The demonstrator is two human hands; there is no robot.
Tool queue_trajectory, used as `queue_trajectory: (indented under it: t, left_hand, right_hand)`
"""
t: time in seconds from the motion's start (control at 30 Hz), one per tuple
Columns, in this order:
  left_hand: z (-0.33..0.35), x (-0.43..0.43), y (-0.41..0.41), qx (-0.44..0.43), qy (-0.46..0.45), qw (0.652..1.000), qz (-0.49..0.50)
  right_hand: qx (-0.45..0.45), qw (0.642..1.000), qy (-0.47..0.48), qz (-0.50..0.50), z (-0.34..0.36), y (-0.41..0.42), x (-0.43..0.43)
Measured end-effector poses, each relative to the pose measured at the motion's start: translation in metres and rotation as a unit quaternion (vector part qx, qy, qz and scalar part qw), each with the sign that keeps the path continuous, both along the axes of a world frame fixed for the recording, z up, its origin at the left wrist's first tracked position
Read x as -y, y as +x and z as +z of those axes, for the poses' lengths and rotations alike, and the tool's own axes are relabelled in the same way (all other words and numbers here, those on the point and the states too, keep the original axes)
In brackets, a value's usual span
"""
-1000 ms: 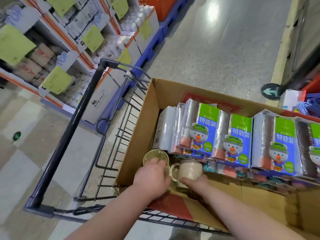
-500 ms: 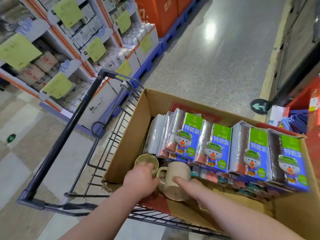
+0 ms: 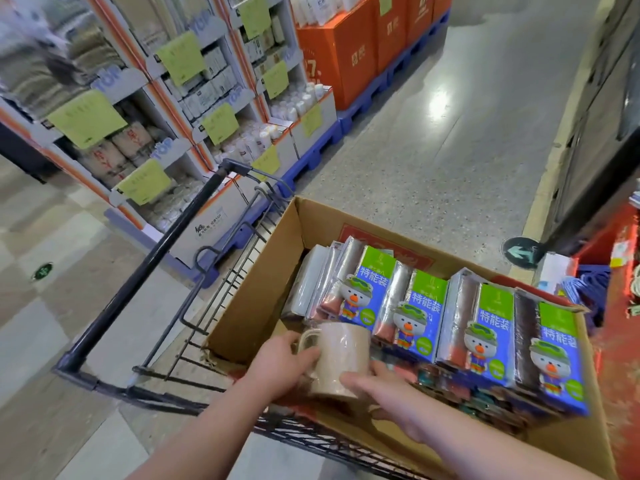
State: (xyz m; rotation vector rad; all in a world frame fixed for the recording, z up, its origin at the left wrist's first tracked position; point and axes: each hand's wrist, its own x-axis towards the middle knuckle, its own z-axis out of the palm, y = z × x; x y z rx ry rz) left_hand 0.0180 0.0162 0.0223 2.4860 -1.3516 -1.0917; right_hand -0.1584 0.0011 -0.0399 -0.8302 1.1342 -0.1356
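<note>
A beige mug (image 3: 341, 355) wrapped in clear film is held over the near left corner of a cardboard box (image 3: 249, 292). My left hand (image 3: 280, 363) grips it at the handle side, fingers curled round the handle. My right hand (image 3: 384, 393) holds the mug's lower right side with fingers pressed along it. The box sits in a black wire shopping cart (image 3: 152, 268). Inside the box stand several blue and green packs with a cartoon bear (image 3: 426, 320).
Store shelves with yellow-green price tags (image 3: 180, 57) line the left. Orange boxes (image 3: 339, 53) sit on blue pallets further back. A grey aisle floor (image 3: 450, 150) runs ahead. A red display (image 3: 620, 306) stands at the right.
The mug has been lifted up out of the box corner with both hands. The round lid that lay beside it is no longer visible. The view has tilted up.
</note>
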Motion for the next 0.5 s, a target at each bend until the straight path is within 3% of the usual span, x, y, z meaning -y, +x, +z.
queue_trajectory:
  t: [0.13, 0.3, 0.4, 0.5]
  left_hand:
    - [0.012, -0.009, -0.003, -0.107, -0.089, 0.985, 0.1]
    - [0.023, -0.018, -0.001, -0.064, -0.163, 0.973, 0.153]
    - [0.029, -0.02, 0.004, -0.046, -0.195, 0.964, 0.177]
    - [0.031, -0.02, 0.01, -0.051, -0.212, 0.957, 0.19]
  right_hand:
    - [0.033, 0.999, -0.032, 0.013, 0.015, 0.0, 0.008]
    - [0.053, 0.993, -0.078, 0.064, 0.017, -0.001, 0.02]
    - [-0.004, 0.997, -0.08, 0.018, 0.002, -0.005, 0.026]
    - [-0.116, 0.988, -0.1, 0.024, -0.022, -0.015, 0.025]
